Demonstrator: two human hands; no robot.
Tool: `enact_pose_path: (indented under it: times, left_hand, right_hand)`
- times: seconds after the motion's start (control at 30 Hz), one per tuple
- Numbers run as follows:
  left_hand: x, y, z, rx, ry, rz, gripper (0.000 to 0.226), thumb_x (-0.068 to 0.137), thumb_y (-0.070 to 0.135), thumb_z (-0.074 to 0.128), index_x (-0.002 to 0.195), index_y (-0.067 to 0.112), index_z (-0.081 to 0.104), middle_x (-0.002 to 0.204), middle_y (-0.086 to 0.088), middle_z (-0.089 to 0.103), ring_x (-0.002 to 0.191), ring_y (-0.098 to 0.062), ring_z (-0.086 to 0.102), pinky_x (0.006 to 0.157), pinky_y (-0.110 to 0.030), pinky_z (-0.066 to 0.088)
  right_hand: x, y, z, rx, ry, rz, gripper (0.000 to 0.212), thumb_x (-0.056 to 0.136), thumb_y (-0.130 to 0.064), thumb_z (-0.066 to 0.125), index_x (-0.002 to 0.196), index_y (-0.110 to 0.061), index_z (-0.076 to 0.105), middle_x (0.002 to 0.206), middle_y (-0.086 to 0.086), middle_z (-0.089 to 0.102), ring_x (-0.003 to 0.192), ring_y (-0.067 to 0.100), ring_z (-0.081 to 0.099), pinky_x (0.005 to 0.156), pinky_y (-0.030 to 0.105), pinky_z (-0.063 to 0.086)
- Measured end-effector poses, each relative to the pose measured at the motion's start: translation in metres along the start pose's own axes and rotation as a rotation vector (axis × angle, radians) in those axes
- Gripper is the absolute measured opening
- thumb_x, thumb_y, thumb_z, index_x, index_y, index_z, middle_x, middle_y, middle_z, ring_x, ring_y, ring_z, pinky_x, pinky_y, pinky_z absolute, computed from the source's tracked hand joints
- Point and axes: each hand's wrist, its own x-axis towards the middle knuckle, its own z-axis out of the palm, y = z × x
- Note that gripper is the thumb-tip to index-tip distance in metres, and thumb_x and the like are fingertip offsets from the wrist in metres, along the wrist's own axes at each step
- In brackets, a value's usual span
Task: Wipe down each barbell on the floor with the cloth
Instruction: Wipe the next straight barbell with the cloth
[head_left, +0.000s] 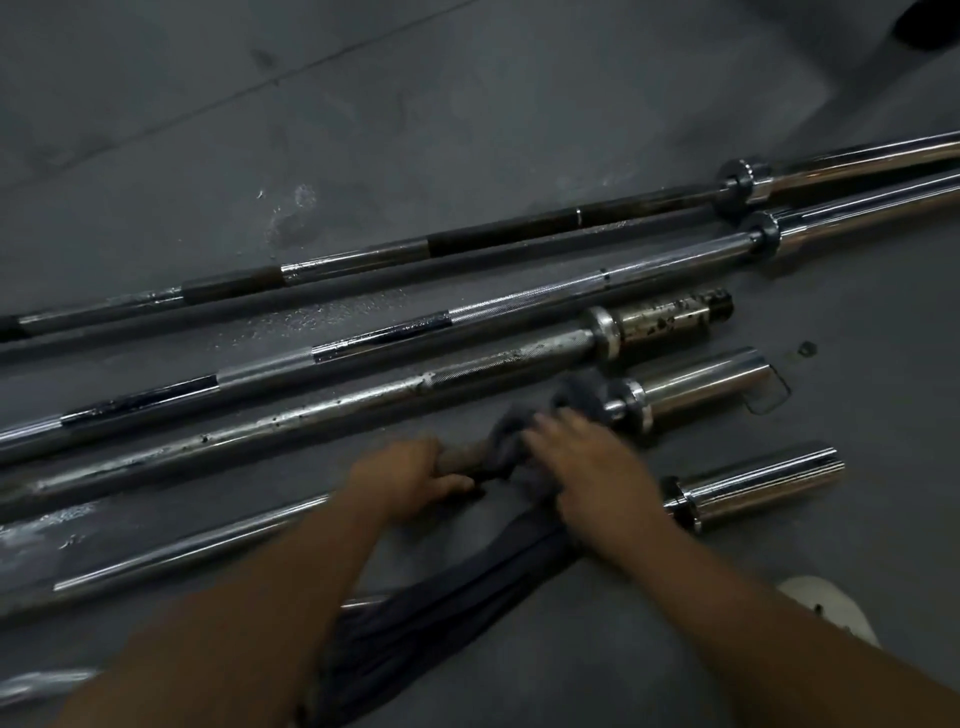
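Several steel barbells lie side by side on the grey floor, running from lower left to upper right. My left hand (410, 475) grips the shaft of the fourth barbell (691, 387). My right hand (587, 467) holds a dark grey cloth (511, 431) wrapped round that same shaft, close to its collar. The rest of the cloth (441, 613) trails down across the nearest full barbell (753, 486) toward me. Rust spots mark the third barbell (363, 402). Two longer barbells (519, 234) lie further away.
Wet patches (296, 208) show on the floor beyond the far barbells. A white shoe (831, 608) stands at the lower right. A small wire clip (774, 395) lies by the fourth barbell's sleeve end. Another shaft end (36, 683) shows at the bottom left.
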Motion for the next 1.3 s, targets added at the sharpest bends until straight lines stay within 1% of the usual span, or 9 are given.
enact_pose_path:
  times: [0.1,0.23,0.37,0.53,0.7,0.83,1.0,1.1,1.3]
  left_hand:
    - [0.012,-0.007,-0.009,-0.106,-0.096,-0.017,0.06,0.074,0.073,0.064,0.111,0.025,0.062,0.111,-0.003,0.068,0.098,-0.022,0.062,0.079,-0.03,0.047]
    - [-0.012,0.007,0.025,0.15,0.227,-0.053,0.033,0.09,0.048,0.058,0.114,0.026,0.051,0.112,-0.005,0.066,0.104,-0.028,0.063,0.079,-0.034,0.048]
    - [0.015,-0.003,-0.007,-0.084,-0.168,-0.027,0.037,0.079,0.051,0.072,0.102,0.022,0.067,0.105,-0.004,0.07,0.097,-0.022,0.065,0.079,-0.027,0.047]
    - [-0.023,0.013,0.031,0.139,0.338,-0.042,0.033,0.086,0.049,0.061,0.104,0.023,0.051,0.106,-0.007,0.067,0.099,-0.03,0.063,0.076,-0.036,0.047]
    - [0.011,0.0,-0.006,-0.044,-0.108,0.042,0.05,0.081,0.067,0.062,0.109,0.026,0.059,0.113,-0.005,0.067,0.101,-0.023,0.062,0.078,-0.029,0.044]
    - [-0.012,0.012,0.017,0.219,0.239,-0.008,0.043,0.087,0.062,0.055,0.111,0.027,0.049,0.112,-0.004,0.066,0.103,-0.028,0.063,0.077,-0.035,0.047]
    - [0.014,-0.001,-0.004,-0.118,-0.128,0.043,0.044,0.086,0.056,0.064,0.112,0.022,0.06,0.114,-0.008,0.066,0.102,-0.026,0.062,0.082,-0.032,0.046]
    - [0.003,-0.001,0.01,-0.043,0.064,0.024,0.046,0.084,0.07,0.054,0.1,0.026,0.055,0.108,-0.007,0.066,0.097,-0.027,0.06,0.078,-0.034,0.047]
    - [-0.045,0.016,0.041,0.086,0.373,0.028,0.051,0.088,0.051,0.053,0.129,0.022,0.045,0.127,-0.004,0.054,0.114,-0.027,0.053,0.093,-0.037,0.039]
  right_hand:
    - [0.005,-0.006,-0.006,0.057,-0.017,0.363,0.064,0.071,-0.014,0.058,0.135,-0.014,0.055,0.144,0.009,0.051,0.13,0.038,0.046,0.104,0.046,0.044]
    - [0.006,-0.087,0.005,0.115,-0.074,-0.033,0.064,0.073,-0.023,0.03,0.129,-0.02,0.06,0.137,0.005,0.057,0.123,0.037,0.054,0.095,0.046,0.05]
    - [0.009,-0.017,0.002,0.122,0.053,0.11,0.065,0.068,-0.012,0.044,0.13,-0.014,0.061,0.141,0.01,0.056,0.129,0.034,0.053,0.105,0.043,0.045]
    - [0.007,-0.053,0.002,0.095,-0.041,0.221,0.06,0.073,-0.017,0.048,0.133,-0.02,0.058,0.145,0.003,0.052,0.133,0.038,0.044,0.103,0.049,0.043]
    - [0.008,0.001,0.0,0.046,0.006,0.127,0.061,0.071,-0.015,0.058,0.132,-0.018,0.06,0.143,0.007,0.054,0.131,0.032,0.05,0.106,0.044,0.043]
    - [0.008,-0.05,0.003,0.115,-0.007,0.224,0.056,0.071,-0.012,0.051,0.125,-0.016,0.063,0.136,0.008,0.057,0.125,0.04,0.05,0.095,0.051,0.05]
    - [0.012,-0.038,0.002,0.164,0.057,-0.031,0.049,0.072,-0.014,0.045,0.116,-0.019,0.068,0.129,0.005,0.064,0.117,0.031,0.061,0.092,0.042,0.054]
    - [0.011,-0.044,-0.008,0.209,0.025,0.29,0.048,0.075,-0.005,0.053,0.119,-0.018,0.065,0.13,0.003,0.057,0.118,0.03,0.051,0.093,0.039,0.052]
    - [0.008,-0.051,-0.032,0.277,-0.271,0.177,0.052,0.087,-0.009,0.052,0.134,-0.029,0.054,0.134,0.0,0.044,0.12,0.027,0.041,0.096,0.036,0.045]
